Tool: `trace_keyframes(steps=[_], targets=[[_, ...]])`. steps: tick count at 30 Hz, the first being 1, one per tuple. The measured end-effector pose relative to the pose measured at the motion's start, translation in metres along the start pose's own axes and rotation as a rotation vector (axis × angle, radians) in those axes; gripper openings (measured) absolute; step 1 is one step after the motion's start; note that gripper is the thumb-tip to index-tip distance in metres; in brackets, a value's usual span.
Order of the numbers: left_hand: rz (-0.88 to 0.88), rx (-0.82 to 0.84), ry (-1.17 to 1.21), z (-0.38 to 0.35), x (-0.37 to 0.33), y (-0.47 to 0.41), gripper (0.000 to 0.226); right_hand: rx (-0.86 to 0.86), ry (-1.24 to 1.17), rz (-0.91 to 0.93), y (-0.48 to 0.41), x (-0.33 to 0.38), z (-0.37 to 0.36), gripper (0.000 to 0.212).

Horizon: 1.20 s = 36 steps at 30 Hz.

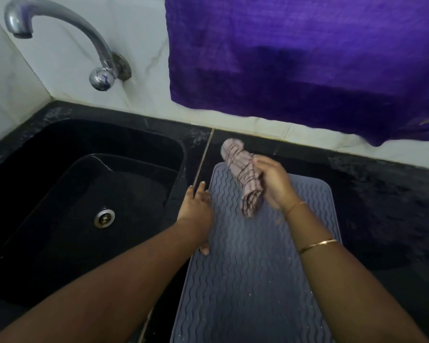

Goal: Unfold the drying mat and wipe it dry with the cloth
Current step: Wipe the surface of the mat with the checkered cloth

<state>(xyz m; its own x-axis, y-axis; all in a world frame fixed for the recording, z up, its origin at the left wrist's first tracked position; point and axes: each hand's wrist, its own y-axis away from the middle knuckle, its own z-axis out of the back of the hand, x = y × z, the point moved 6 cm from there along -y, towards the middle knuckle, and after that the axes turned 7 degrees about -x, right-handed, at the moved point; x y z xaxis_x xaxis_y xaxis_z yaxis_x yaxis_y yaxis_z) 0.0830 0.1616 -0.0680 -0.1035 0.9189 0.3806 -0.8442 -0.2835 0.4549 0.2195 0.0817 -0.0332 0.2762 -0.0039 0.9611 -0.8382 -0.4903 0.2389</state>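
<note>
Drying mat (253,280) of grey-blue silicone, rectangular with wavy ridges, lies unfolded and flat on the black stone countertop (382,194), just right of the black sink (47,144). Its long side runs from near to far, and small specks or droplets dot its surface.

The right hand (275,184) hangs over the far part of the mat with its fingers curled round a bunched pink cloth with dark stripes (243,174). One end of the cloth sticks out towards the far wall; the other droops down to the mat. I cannot tell whether it touches the ridges. A thin gold bangle (317,245) sits on that forearm.

The left hand (196,209) rests along the mat's left edge with its fingers stretched out towards the far side and holding nothing. Its thumb lies on the mat nearer the person.

A curved chrome tap (67,28) comes out of the white wall above the sink, whose round metal drain (104,217) shows in the basin. A purple fabric (307,58) hangs down the wall at the far right.
</note>
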Motion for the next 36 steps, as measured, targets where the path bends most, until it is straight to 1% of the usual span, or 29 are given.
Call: trace_keyframes(steps=[1, 2, 3, 5, 6, 7, 8, 9, 10, 11, 13, 15, 16, 17, 19, 20, 21, 23, 24, 25, 28, 30, 33, 35, 36], targets=[[-0.001, 0.002, -0.002, 0.000, 0.000, 0.000, 0.129, 0.023, -0.230, -0.067, 0.000, 0.004, 0.002, 0.031], [-0.003, 0.002, -0.004, 0.000, 0.000, -0.001, 0.128, 0.044, -0.384, -0.111, 0.000, 0.007, 0.005, 0.034], [-0.005, 0.001, -0.004, 0.000, 0.000, -0.001, 0.128, 0.071, -0.491, -0.147, 0.002, 0.008, 0.006, 0.035], [-0.001, 0.004, 0.009, 0.000, 0.000, -0.001, 0.130, 0.088, -0.561, -0.172, 0.003, 0.005, 0.006, 0.037], [0.003, 0.006, 0.018, 0.000, 0.000, -0.001, 0.130, 0.049, -0.493, -0.165, 0.002, 0.001, 0.008, 0.044], [0.006, 0.004, 0.022, 0.000, 0.000, -0.001, 0.131, -0.010, -0.317, -0.149, -0.001, -0.004, 0.013, 0.046], [0.010, -0.004, 0.024, 0.000, 0.000, 0.000, 0.131, -0.087, -0.037, -0.136, -0.007, -0.006, 0.020, 0.039], [0.017, -0.013, 0.027, 0.000, 0.000, -0.001, 0.133, -0.165, 0.248, -0.092, -0.014, -0.005, 0.029, 0.026], [0.022, -0.018, 0.031, -0.001, 0.001, -0.001, 0.135, -0.214, 0.453, -0.050, -0.020, -0.002, 0.036, 0.020], [0.027, -0.020, 0.034, -0.001, 0.001, -0.001, 0.136, -0.237, 0.544, -0.036, -0.027, 0.000, 0.040, 0.022], [0.029, -0.020, 0.034, -0.001, 0.001, -0.002, 0.137, -0.234, 0.596, 0.004, -0.031, 0.010, 0.036, 0.024], [0.030, -0.026, 0.043, -0.001, 0.001, -0.003, 0.138, -0.163, 0.768, 0.078, -0.028, 0.021, 0.019, 0.024], [0.034, -0.031, 0.055, -0.001, 0.001, -0.003, 0.139, -0.098, 0.891, 0.063, -0.023, 0.022, 0.008, 0.030], [0.037, -0.035, 0.067, -0.002, 0.001, -0.003, 0.139, -0.032, 1.024, 0.003, -0.018, 0.017, 0.001, 0.045], [0.041, -0.040, 0.082, -0.003, 0.002, -0.002, 0.140, 0.034, 1.240, -0.204, -0.005, 0.002, -0.001, 0.085], [0.042, -0.041, 0.086, -0.004, 0.002, -0.002, 0.140, 0.059, 1.306, -0.266, 0.001, -0.003, -0.001, 0.095], [0.042, -0.041, 0.089, -0.004, 0.003, -0.002, 0.140, 0.070, 1.333, -0.292, 0.004, -0.005, -0.001, 0.097], [0.042, -0.036, 0.088, -0.003, 0.002, -0.001, 0.137, 0.051, 1.251, -0.325, 0.008, 0.003, 0.000, 0.095], [0.042, -0.032, 0.086, -0.002, 0.002, -0.001, 0.135, 0.045, 1.173, -0.324, 0.010, 0.012, 0.001, 0.091], [0.042, -0.027, 0.081, -0.002, 0.002, -0.001, 0.133, 0.044, 1.112, -0.295, 0.011, 0.024, 0.002, 0.084], [0.037, -0.006, 0.055, -0.001, 0.001, -0.001, 0.128, 0.004, 1.049, -0.124, 0.014, 0.072, 0.009, 0.040], [0.038, -0.002, 0.053, 0.000, 0.001, 0.000, 0.121, -0.061, 1.018, 0.019, 0.019, 0.105, 0.013, 0.024], [0.040, 0.005, 0.060, 0.001, 0.001, 0.001, 0.121, -0.127, 1.027, 0.226, 0.029, 0.144, 0.011, 0.015], [0.033, 0.022, 0.036, 0.002, 0.001, 0.003, 0.126, -0.071, 1.133, 0.309, 0.035, 0.148, -0.001, 0.012], [0.030, 0.028, 0.025, 0.002, 0.000, 0.004, 0.127, -0.006, 1.217, 0.323, 0.036, 0.143, -0.010, 0.014]])
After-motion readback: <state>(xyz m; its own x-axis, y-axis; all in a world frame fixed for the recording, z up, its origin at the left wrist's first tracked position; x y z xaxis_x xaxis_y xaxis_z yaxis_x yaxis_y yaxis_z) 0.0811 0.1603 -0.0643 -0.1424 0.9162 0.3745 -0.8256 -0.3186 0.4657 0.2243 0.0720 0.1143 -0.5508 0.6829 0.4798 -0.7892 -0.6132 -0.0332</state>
